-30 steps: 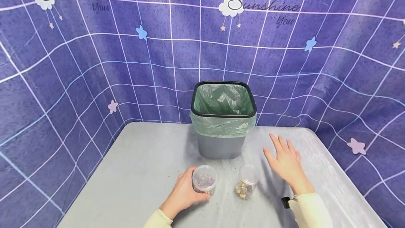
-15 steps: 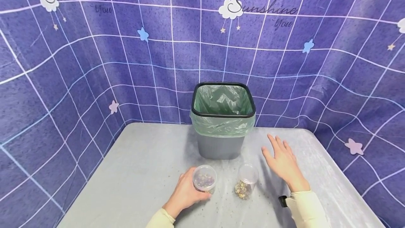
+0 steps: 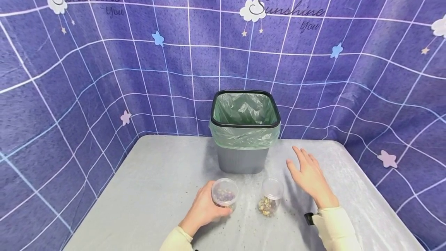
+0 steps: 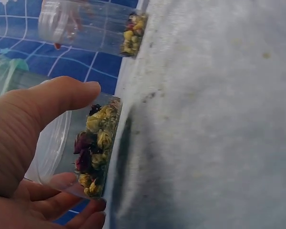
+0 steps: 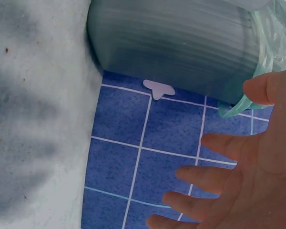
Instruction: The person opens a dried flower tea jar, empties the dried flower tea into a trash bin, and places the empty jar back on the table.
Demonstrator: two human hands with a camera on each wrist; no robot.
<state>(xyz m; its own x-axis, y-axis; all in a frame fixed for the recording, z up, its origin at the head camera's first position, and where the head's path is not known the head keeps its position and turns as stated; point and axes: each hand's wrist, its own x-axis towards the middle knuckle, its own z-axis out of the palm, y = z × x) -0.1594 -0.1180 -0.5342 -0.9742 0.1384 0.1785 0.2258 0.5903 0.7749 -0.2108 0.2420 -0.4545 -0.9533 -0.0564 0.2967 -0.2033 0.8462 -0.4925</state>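
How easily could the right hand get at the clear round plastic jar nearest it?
Probably yes, easily. The right hand looks empty and open, and nothing visible stands between it and the clear round plastic jar; the grey, green-lined bin stands farther back.

The 2 sleeves (image 3: 336, 226) are cream, a black block (image 3: 308, 219) beside the right

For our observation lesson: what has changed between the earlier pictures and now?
Nothing visibly changed beyond a slight view shift; nothing was grasped or released. The left hand still holds a clear round plastic jar; the matching second jar, empty right hand and grey, black-rimmed plastic bin stayed.
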